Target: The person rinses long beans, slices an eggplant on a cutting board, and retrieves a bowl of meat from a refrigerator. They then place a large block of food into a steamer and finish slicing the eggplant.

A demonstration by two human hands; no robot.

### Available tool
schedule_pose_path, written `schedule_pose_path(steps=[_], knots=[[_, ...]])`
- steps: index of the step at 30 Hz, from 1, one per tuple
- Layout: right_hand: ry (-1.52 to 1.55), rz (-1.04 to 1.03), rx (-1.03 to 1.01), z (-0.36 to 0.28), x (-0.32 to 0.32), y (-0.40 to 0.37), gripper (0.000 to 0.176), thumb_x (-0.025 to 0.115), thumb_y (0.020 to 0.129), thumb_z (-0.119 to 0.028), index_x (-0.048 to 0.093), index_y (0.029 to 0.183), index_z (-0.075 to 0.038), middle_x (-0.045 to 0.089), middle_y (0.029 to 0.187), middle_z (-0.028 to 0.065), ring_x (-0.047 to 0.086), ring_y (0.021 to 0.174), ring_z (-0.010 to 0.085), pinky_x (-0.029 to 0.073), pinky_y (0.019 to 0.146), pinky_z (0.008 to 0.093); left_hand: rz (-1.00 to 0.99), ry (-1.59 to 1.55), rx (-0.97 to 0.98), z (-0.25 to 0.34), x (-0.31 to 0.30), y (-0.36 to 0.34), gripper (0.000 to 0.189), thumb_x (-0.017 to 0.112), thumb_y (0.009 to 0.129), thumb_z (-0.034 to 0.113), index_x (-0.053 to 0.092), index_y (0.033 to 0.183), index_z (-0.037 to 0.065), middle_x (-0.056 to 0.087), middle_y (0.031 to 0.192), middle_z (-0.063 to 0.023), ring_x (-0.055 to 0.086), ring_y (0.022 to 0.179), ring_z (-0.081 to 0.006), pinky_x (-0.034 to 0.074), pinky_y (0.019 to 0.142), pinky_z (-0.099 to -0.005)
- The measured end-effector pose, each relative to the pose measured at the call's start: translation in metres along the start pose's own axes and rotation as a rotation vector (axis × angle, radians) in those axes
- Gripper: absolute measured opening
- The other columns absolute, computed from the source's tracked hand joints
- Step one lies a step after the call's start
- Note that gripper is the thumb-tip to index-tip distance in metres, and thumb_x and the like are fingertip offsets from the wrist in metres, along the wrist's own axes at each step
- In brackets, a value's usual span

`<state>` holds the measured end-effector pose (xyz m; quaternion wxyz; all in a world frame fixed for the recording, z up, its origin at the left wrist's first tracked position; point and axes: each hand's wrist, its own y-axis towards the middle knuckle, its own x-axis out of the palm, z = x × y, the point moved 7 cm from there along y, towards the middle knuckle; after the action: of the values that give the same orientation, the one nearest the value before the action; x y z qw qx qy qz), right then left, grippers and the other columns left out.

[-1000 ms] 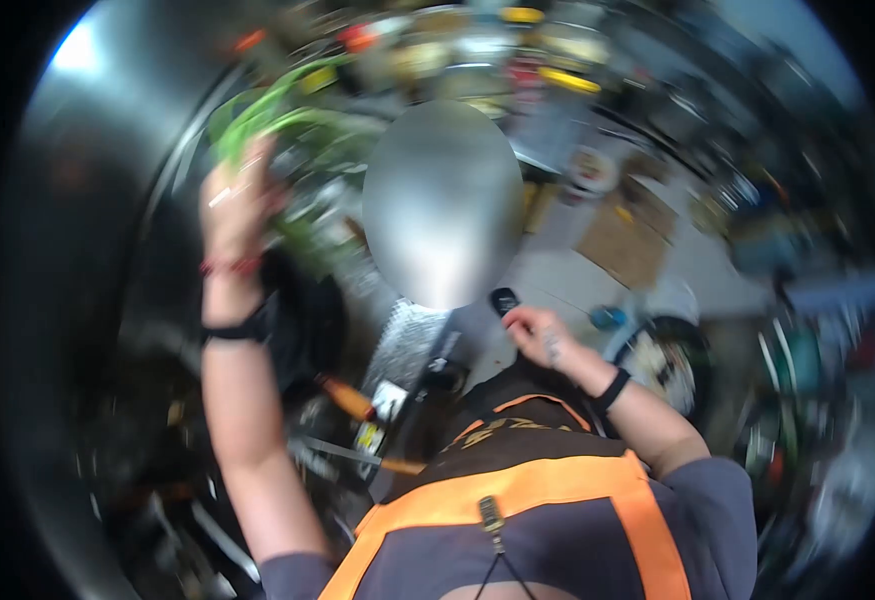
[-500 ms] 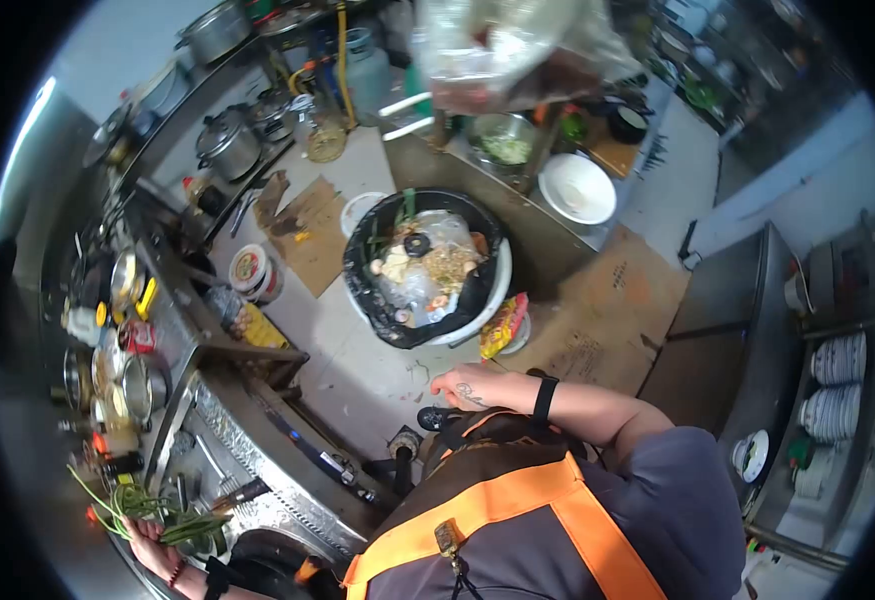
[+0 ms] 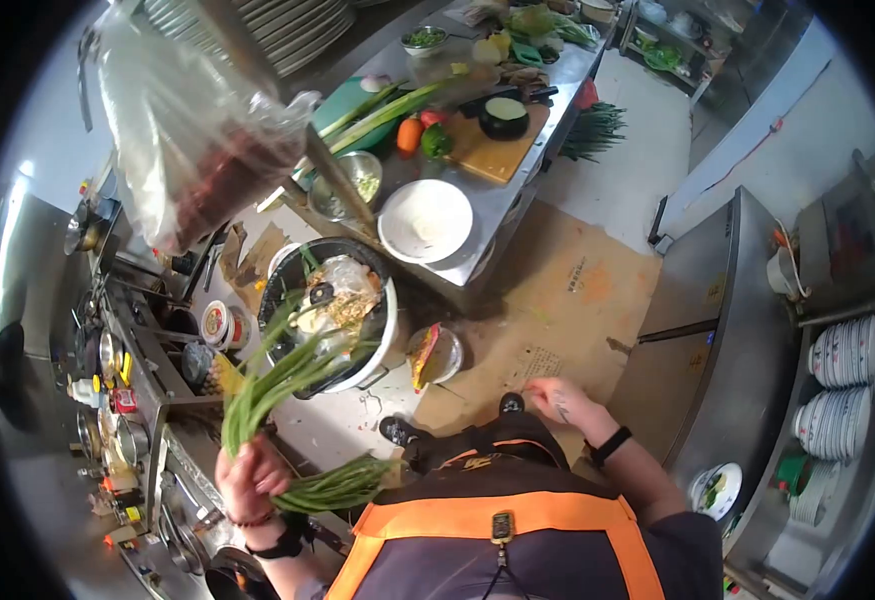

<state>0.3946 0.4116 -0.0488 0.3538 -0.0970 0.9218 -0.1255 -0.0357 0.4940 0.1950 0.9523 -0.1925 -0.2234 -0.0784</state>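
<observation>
My left hand (image 3: 252,480) is closed around the middle of a bundle of long green beans (image 3: 282,385). One end of the bundle fans upward over the near side of a black-lined waste bin (image 3: 391,325), and the other hangs toward my waist. Food scraps and plastic fill the bin. My right hand (image 3: 560,400) hangs in front of my body on the right, fingers loosely curled, with nothing visible in them. Below it is cardboard (image 3: 572,300) laid on the floor.
Ahead stands a metal worktable with a white bowl (image 3: 425,222), a cutting board (image 3: 497,145) and vegetables. A plastic bag (image 3: 182,140) hangs at upper left. Cookware lines the left counter. Steel cabinets (image 3: 702,340) and stacked bowls (image 3: 844,350) stand on the right.
My left hand has brought the beans from the left counter to in front of me. My view has turned right toward the worktable, and my right hand has shifted right in view.
</observation>
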Motion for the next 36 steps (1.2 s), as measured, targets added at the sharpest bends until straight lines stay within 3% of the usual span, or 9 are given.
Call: schedule_pose_path(steps=[9,16,18,24,28,33,34,35,36], knots=[[0.269,0.419,0.273,0.116,-0.161,-0.070,0.022,0.059,0.080,-0.003,0.061,0.102,0.001,0.066,0.080,0.0123,0.065,0.074,0.0175,0.051,0.069,0.0289,-0.545,0.121,-0.460,-0.103,0.305,0.140,0.018,0.055,0.093,0.021,0.048,0.085,0.006,0.037,0.058,0.0025,0.032,0.046,-0.0077,0.031,0.045,-0.0241],[0.239,0.469,0.302,0.155,-0.209,-0.062,0.023,0.061,0.079,-0.006,0.062,0.101,-0.001,0.067,0.084,0.0155,0.066,0.078,0.0242,0.052,0.072,0.0321,-0.672,0.068,-0.484,-0.116,0.415,0.263,0.014,0.056,0.093,0.016,0.049,0.086,0.006,0.040,0.062,0.0025,0.034,0.047,-0.0062,0.033,0.046,-0.0232],[0.222,0.439,0.314,0.175,-0.222,-0.048,0.023,0.063,0.078,-0.008,0.062,0.100,-0.002,0.067,0.083,0.0154,0.066,0.078,0.0248,0.052,0.072,0.0323,-0.641,0.124,-0.400,-0.100,0.435,0.316,0.012,0.058,0.091,0.015,0.053,0.090,0.005,0.043,0.062,0.0020,0.037,0.046,-0.0067,0.035,0.045,-0.0228],[0.155,0.424,0.572,0.230,-0.297,0.002,0.023,0.064,0.078,-0.008,0.063,0.100,-0.003,0.068,0.082,0.0127,0.066,0.075,0.0207,0.052,0.070,0.0302,-0.495,0.961,0.436,0.013,0.514,0.518,0.025,0.060,0.089,0.026,0.056,0.087,0.002,0.051,0.059,-0.0014,0.050,0.050,-0.0079,0.040,0.045,-0.0261],[0.169,0.408,0.582,0.218,-0.355,0.058,0.023,0.061,0.080,-0.010,0.062,0.102,-0.004,0.068,0.084,0.0139,0.067,0.077,0.0240,0.052,0.073,0.0323,-0.135,1.739,1.144,0.031,0.536,0.628,0.021,0.057,0.086,0.018,0.054,0.101,0.004,0.062,0.069,-0.0147,0.064,0.062,-0.0276,0.049,0.053,-0.0407],[0.150,0.342,0.623,0.239,-0.380,0.078,0.026,0.063,0.079,-0.009,0.062,0.105,-0.004,0.068,0.087,0.0133,0.066,0.076,0.0227,0.052,0.072,0.0319,0.019,2.125,1.027,-0.065,0.470,0.813,0.027,0.047,0.086,0.013,0.053,0.112,0.007,0.065,0.088,-0.0153,0.064,0.076,-0.0343,0.053,0.063,-0.0432],[0.143,0.343,0.656,0.242,-0.382,0.067,0.026,0.063,0.079,-0.010,0.062,0.105,-0.005,0.068,0.087,0.0131,0.066,0.076,0.0229,0.052,0.072,0.0320,-0.024,2.126,0.874,-0.092,0.430,0.868,0.026,0.044,0.088,0.012,0.054,0.112,0.007,0.065,0.088,-0.0153,0.064,0.079,-0.0342,0.052,0.068,-0.0453],[0.102,0.309,0.650,0.244,-0.383,0.055,0.026,0.063,0.079,-0.010,0.062,0.104,-0.005,0.068,0.086,0.0128,0.066,0.075,0.0230,0.052,0.071,0.0322,0.003,2.050,0.411,-0.125,0.370,0.908,0.031,0.041,0.091,0.014,0.055,0.117,0.007,0.062,0.105,-0.0202,0.061,0.098,-0.0327,0.048,0.085,-0.0467],[0.056,0.310,0.670,0.252,-0.395,0.039,0.025,0.063,0.079,-0.011,0.062,0.103,-0.005,0.068,0.085,0.0125,0.065,0.075,0.0231,0.052,0.070,0.0324,-0.038,2.043,0.284,-0.144,0.365,0.928,0.031,0.041,0.091,0.014,0.055,0.117,0.007,0.062,0.104,-0.0199,0.061,0.098,-0.0325,0.048,0.085,-0.0465]])
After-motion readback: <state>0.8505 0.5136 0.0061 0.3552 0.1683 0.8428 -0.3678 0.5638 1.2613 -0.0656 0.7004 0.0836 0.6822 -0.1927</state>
